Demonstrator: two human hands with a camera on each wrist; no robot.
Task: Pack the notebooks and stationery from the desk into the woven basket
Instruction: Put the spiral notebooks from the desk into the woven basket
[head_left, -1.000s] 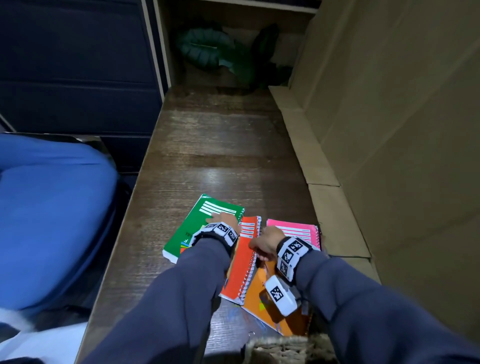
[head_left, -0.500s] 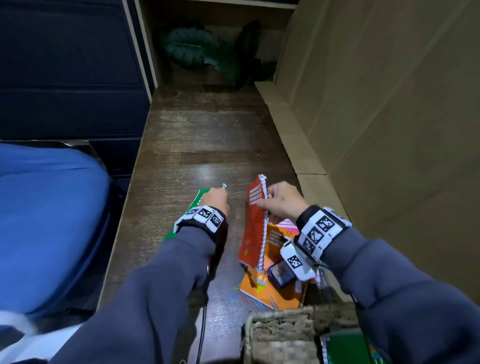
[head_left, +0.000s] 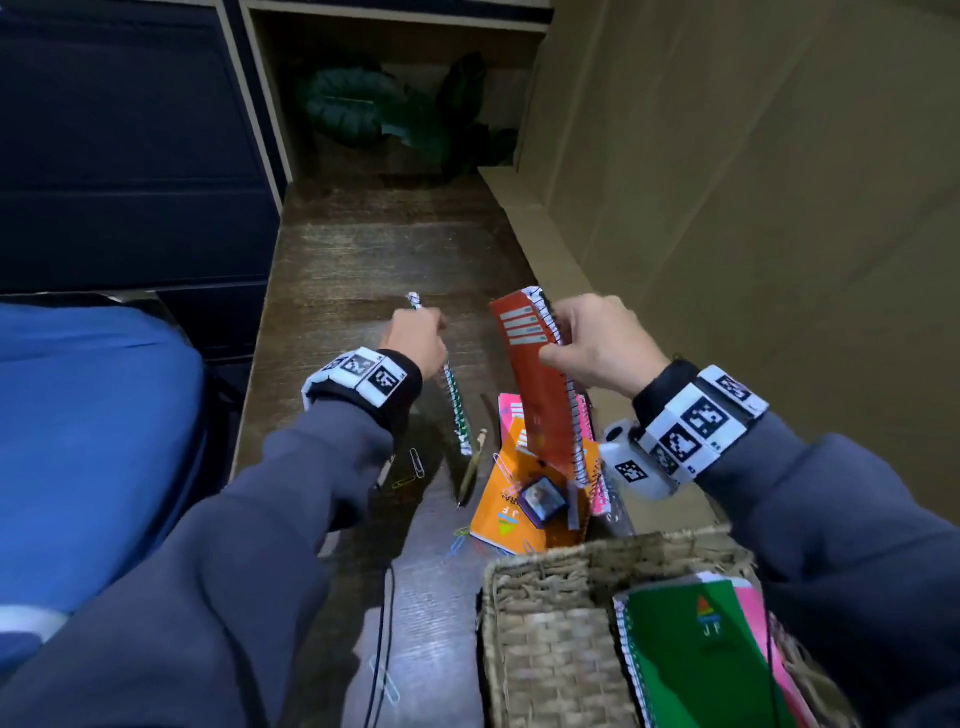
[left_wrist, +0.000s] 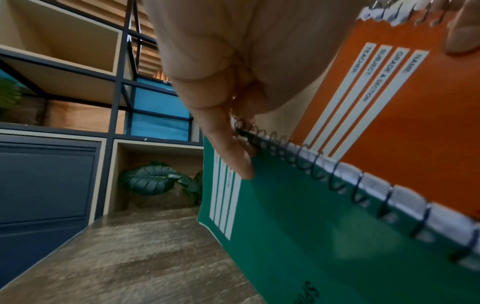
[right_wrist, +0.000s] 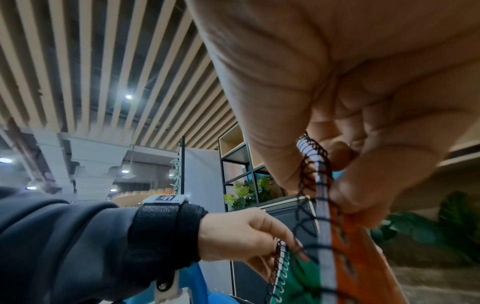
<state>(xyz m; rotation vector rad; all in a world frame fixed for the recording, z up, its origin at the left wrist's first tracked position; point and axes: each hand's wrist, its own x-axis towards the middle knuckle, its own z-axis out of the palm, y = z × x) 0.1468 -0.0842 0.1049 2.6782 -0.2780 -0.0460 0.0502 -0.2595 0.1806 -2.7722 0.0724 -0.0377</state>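
My left hand (head_left: 422, 335) pinches the spiral edge of a green notebook (head_left: 457, 410) and holds it edge-on above the desk; the left wrist view shows the fingers (left_wrist: 233, 156) on the wire of this green notebook (left_wrist: 311, 236). An orange-red spiral notebook (head_left: 540, 384) hangs upright from my right hand (head_left: 569, 338), whose fingers (right_wrist: 345, 197) pinch its spiral. The woven basket (head_left: 535, 566) sits at the bottom right and holds another green notebook (head_left: 696, 649) over a pink one. Under the raised orange-red one lie an orange notebook (head_left: 493, 514) and a pink notebook (head_left: 511, 410).
A pencil (head_left: 470, 467), paper clips (head_left: 417, 462), a small purple box (head_left: 540, 499) and a grey eraser (head_left: 573, 512) lie on the wooden desk (head_left: 374, 249). Cardboard panels rise along the right. A blue chair stands at the left, and a plant sits in the far shelf.
Both notebooks went from lying flat on the desk to being lifted on edge, the green one in my left hand, the orange-red one in my right. The basket has come into view.
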